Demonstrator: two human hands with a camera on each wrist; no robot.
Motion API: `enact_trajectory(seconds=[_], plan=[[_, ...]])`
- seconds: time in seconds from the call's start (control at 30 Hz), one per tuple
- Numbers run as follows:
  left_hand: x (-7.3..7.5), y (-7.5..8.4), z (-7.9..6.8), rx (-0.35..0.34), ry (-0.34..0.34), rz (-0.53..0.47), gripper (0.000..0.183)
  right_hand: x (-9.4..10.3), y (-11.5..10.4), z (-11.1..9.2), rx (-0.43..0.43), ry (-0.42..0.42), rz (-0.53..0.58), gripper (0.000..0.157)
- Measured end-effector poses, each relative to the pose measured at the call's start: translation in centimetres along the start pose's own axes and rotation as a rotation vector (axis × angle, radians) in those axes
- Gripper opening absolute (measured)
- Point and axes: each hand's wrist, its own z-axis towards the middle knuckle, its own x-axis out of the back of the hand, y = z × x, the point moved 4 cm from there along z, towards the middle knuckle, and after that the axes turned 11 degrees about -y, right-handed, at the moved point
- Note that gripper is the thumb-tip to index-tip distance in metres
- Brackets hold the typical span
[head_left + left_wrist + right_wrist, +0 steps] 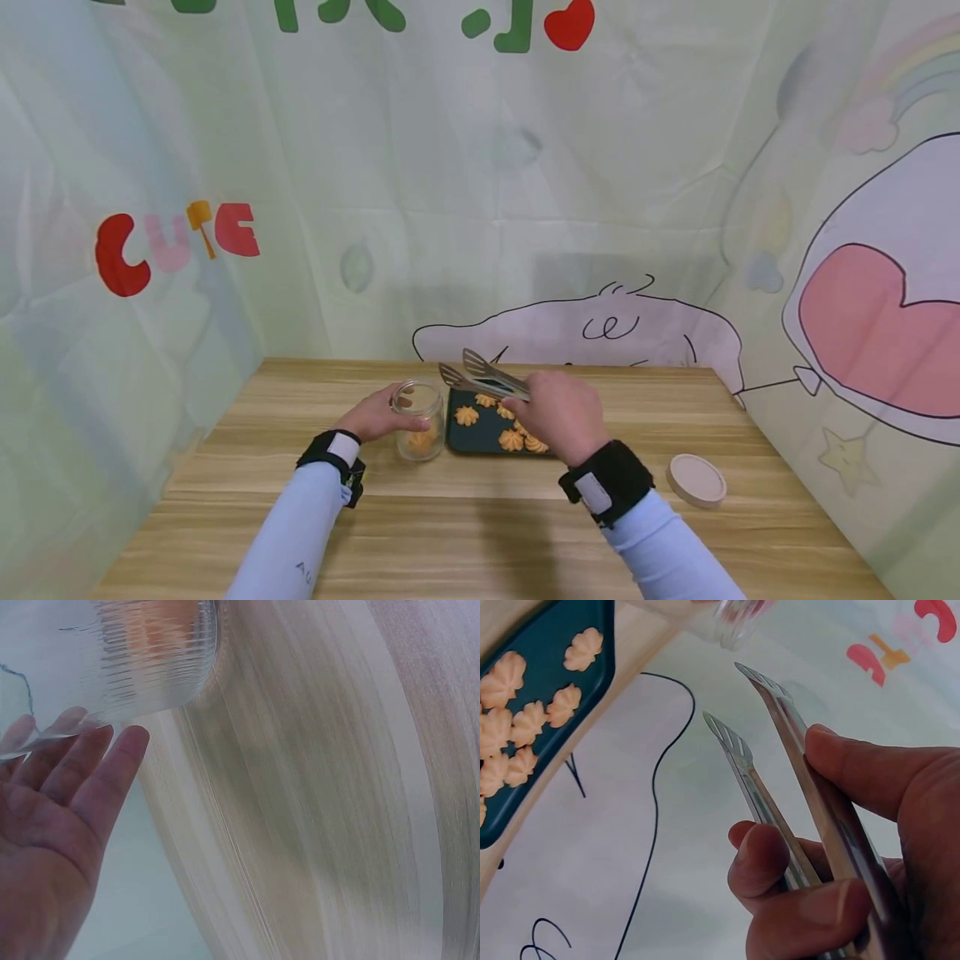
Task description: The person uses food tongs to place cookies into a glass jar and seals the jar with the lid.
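My left hand (375, 417) holds a clear glass jar (431, 423) on the table, thumb across the front and fingers around the far side. Some orange-yellow cookie shows low inside the jar, also through the ribbed glass in the left wrist view. My right hand (567, 414) grips metal tongs (487, 384), whose slotted tips stand apart with nothing between them. The tongs hang over the dark tray (467, 440), tips pointing left toward the jar. Several piped, flower-shaped cookies (504, 679) lie on the tray, partly hidden by my right hand in the head view.
A round, pale pinkish lid (697, 480) lies on the wood-grain table (420, 533), right of my right wrist. Printed cloth walls (450, 208) stand behind the table and at both sides. The tray sits just right of the jar.
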Motion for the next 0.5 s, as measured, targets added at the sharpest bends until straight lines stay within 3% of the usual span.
enact_trajectory(seconds=[0.3,0.5], plan=[[0.0,0.1,0.1,0.004,-0.003,0.0,0.087,-0.9,1.3,-0.6,-0.034,0.008,0.0,0.054],[0.0,0.1,0.0,0.003,-0.003,0.0,0.087,-1.9,2.3,-1.0,-0.05,0.01,-0.013,0.055]])
